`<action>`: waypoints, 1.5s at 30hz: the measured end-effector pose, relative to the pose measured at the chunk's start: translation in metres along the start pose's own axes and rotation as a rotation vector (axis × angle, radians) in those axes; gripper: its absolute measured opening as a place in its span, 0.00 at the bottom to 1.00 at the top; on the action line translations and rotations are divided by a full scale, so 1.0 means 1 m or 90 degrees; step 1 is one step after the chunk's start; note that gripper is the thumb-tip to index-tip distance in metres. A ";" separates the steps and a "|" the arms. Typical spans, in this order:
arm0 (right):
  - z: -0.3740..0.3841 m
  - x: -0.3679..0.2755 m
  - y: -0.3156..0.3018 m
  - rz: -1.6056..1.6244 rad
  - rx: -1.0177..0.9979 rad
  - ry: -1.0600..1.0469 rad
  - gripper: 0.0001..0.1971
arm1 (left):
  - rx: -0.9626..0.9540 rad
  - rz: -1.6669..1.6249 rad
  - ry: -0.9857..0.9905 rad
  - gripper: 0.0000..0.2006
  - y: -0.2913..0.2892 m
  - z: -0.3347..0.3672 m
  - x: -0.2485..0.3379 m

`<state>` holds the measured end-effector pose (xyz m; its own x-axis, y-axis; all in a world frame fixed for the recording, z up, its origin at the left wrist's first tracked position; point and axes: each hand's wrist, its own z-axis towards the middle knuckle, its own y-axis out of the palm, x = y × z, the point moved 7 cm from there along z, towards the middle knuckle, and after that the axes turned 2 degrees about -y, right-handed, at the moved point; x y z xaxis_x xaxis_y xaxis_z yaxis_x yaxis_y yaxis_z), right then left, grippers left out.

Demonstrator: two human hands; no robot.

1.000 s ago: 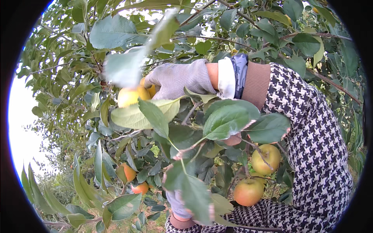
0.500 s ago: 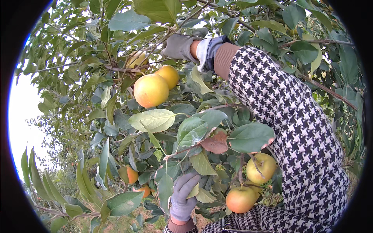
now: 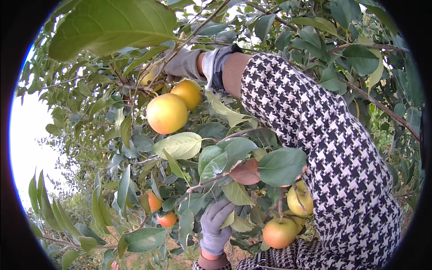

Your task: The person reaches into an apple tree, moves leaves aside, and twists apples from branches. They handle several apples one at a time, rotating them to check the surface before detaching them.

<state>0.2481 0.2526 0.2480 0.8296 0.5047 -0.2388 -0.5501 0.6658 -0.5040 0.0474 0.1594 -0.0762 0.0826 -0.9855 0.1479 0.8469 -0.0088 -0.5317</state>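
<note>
My right hand (image 3: 183, 64), in a grey knit glove, reaches into the upper branches. Its fingers go behind a twig and leaves, right beside a partly hidden yellow apple (image 3: 150, 77); whether they grip it I cannot tell. Just below that hand hang two more yellow apples, a larger one (image 3: 167, 113) in front and a smaller one (image 3: 189, 93) behind. Low in the middle, my left hand (image 3: 216, 226), also gloved in grey, has its fingers bent in among the leaves. A yellow-green leaf (image 3: 228, 219) shows between its fingers and thumb; what it holds is hidden.
At lower right hang a red-yellow apple (image 3: 280, 232) and a yellow one (image 3: 300, 199), close to my sleeve. Two orange-red apples (image 3: 154, 200) hang left of my left hand. A big leaf (image 3: 112, 27) looms at upper left. A bare branch (image 3: 382, 105) crosses the right side.
My right hand has moved left and slightly down, up to the partly hidden apple. The upper apples shift a little left, and a big leaf now fills the upper left. My left hand stays about put.
</note>
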 end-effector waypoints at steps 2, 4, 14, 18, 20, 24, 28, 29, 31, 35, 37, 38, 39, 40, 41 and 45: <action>0.017 0.021 -0.016 -0.339 0.117 -0.139 0.14 | -0.007 -0.010 0.014 0.21 0.006 0.002 0.004; 0.038 0.062 -0.016 -0.585 0.064 -0.084 0.17 | -0.006 -0.016 0.017 0.22 0.002 0.001 0.003; -0.005 -0.020 -0.007 -0.356 0.040 -0.155 0.20 | -0.006 -0.050 0.056 0.21 0.003 -0.018 -0.016; -0.060 -0.080 -0.001 -0.377 0.081 -0.094 0.19 | 0.016 -0.078 0.053 0.21 -0.009 -0.025 -0.020; -0.064 -0.092 0.000 -0.412 0.120 -0.150 0.17 | 0.013 -0.097 0.048 0.21 -0.014 -0.026 -0.023; -0.045 -0.100 -0.020 -0.538 0.249 -0.443 0.16 | 0.008 -0.118 0.014 0.21 -0.010 -0.032 -0.031; 0.001 -0.096 -0.029 -0.438 0.170 -0.419 0.15 | 0.037 -0.121 0.028 0.21 -0.002 -0.038 -0.039; 0.014 -0.095 -0.035 -0.399 0.129 -0.374 0.15 | 0.045 -0.112 0.055 0.21 -0.002 -0.030 -0.031; 0.041 -0.091 -0.033 -0.330 0.056 -0.306 0.15 | 0.013 -0.148 0.053 0.21 0.003 -0.025 -0.023; 0.062 -0.079 -0.020 -0.206 -0.029 -0.229 0.16 | -0.095 -0.135 0.053 0.26 0.017 -0.034 -0.032; 0.064 -0.075 -0.017 -0.164 -0.054 -0.214 0.17 | -0.071 -0.185 0.050 0.25 0.018 -0.041 -0.027; 0.063 -0.073 -0.018 -0.146 -0.064 -0.204 0.18 | -0.061 -0.212 0.054 0.24 0.018 -0.040 -0.022; 0.062 -0.072 -0.020 -0.133 -0.075 -0.201 0.18 | -0.047 -0.214 0.046 0.25 0.022 -0.041 -0.025; 0.059 -0.075 -0.024 -0.113 -0.084 -0.203 0.19 | -0.029 -0.211 0.041 0.25 0.032 -0.045 -0.027; 0.056 -0.075 -0.025 -0.083 -0.095 -0.206 0.20 | -0.019 -0.204 0.029 0.26 0.037 -0.050 -0.034; 0.041 -0.071 -0.025 0.145 -0.170 -0.212 0.20 | -0.013 -0.193 -0.076 0.27 0.061 -0.088 -0.081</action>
<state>0.1993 0.2229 0.3116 0.5913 0.7988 -0.1107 -0.6344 0.3760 -0.6754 0.0466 0.2238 -0.1938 -0.1095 -0.9107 0.3984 0.8314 -0.3036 -0.4655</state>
